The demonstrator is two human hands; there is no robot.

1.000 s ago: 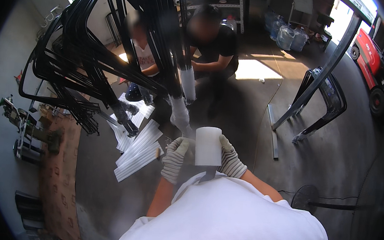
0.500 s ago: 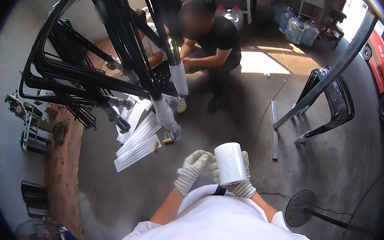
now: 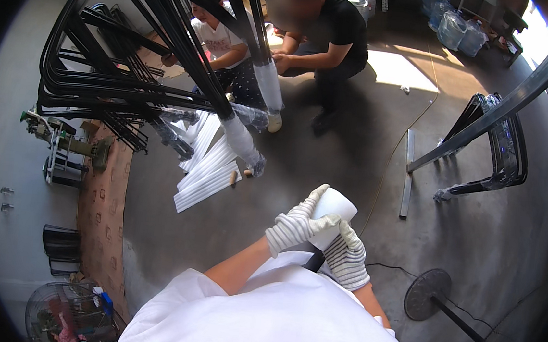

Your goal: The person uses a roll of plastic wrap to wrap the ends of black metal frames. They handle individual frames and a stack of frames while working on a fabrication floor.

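Note:
A white roll of plastic wrap film [image 3: 337, 207] is held in front of my chest, tilted, with its upper end facing away to the right. My left hand [image 3: 296, 226], in a striped white work glove, grips it from the left, fingers along its side and thumb across its near face. My right hand [image 3: 348, 258], gloved alike, closes on the roll from the lower right. The thumbs of both gloves come close together on the near side. The lower end of the roll is hidden by the hands.
Bundled black tubular metal frames [image 3: 163, 93] with plastic-wrapped ends stand ahead left, near white strips [image 3: 204, 181] and small cardboard tubes [image 3: 233, 178]. Two people crouch behind them. A metal post [image 3: 487, 118] and wrapped black frames [image 3: 508, 142] stand right; a round stand base [image 3: 427, 294] is nearer.
My left hand has moved right and taken hold of the roll; before, it was pinched beside it. The roll has tipped away from me. The whole view has shifted slightly.

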